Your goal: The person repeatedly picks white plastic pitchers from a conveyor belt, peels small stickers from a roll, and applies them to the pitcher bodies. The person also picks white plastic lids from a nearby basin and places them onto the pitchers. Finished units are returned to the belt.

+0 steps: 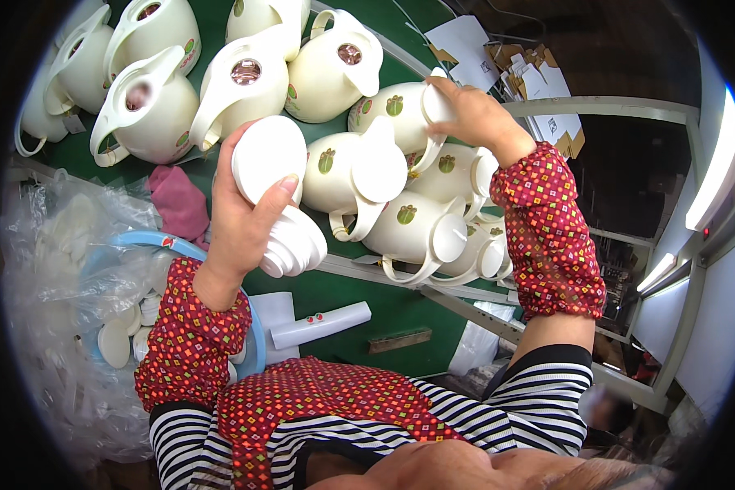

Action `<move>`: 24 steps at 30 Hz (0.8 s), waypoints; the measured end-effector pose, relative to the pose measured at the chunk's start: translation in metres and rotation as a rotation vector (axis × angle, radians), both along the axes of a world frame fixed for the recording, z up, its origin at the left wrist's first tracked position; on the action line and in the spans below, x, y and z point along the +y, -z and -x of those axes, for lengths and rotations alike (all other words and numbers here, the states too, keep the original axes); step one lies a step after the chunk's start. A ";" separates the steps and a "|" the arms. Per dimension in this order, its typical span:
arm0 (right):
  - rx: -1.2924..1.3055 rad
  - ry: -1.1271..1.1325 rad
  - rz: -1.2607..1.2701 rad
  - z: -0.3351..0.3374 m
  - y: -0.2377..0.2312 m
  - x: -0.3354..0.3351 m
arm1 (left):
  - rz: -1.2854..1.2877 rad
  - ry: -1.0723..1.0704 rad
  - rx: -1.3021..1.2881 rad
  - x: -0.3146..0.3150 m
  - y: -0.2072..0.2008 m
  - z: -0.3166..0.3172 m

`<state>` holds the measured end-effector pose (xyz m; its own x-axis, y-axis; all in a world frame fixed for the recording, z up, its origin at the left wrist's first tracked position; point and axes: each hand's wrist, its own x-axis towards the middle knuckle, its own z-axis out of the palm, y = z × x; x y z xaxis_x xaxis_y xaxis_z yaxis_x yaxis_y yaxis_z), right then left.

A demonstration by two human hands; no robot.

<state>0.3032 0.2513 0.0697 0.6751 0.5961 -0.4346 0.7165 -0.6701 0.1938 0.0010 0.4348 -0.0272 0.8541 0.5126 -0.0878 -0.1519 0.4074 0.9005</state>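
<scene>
Several round white lids (269, 159) are stacked in my left hand (241, 216), whose thumb presses across them from the right. They hang over the front row of cream-coloured jugs. At the far right of that row, my right hand (478, 118) grips a white lid (438, 104) on the mouth of a jug (394, 106), with thumb and fingers on opposite edges. The lid's exact seating cannot be made out. Just nearer stands a jug (332, 169) with a white lid (379, 173) on it; other lidded jugs (400, 224) are beside it.
Uncovered jugs (151, 114) with shiny round openings fill the back left of the green table (343, 294). A blue basin (257, 343) of white lids, clear plastic bags (49, 343) and a pink cloth (178, 200) lie left. Cardboard pieces (539, 90) sit back right, by a metal frame (604, 106).
</scene>
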 end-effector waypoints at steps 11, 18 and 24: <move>-0.036 0.065 -0.065 0.006 0.008 0.004 | -0.046 0.012 -0.012 -0.001 0.004 0.000; -0.019 -0.542 -0.140 0.004 0.006 -0.025 | -0.044 0.014 -0.023 -0.001 0.004 0.000; -0.044 0.011 -0.241 0.010 0.007 -0.010 | -0.052 0.011 -0.013 -0.002 0.004 0.000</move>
<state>0.2935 0.2411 0.0622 0.6974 0.6715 -0.2505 0.7032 -0.7085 0.0585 0.0014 0.4327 -0.0308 0.8608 0.5066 -0.0496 -0.1598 0.3615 0.9186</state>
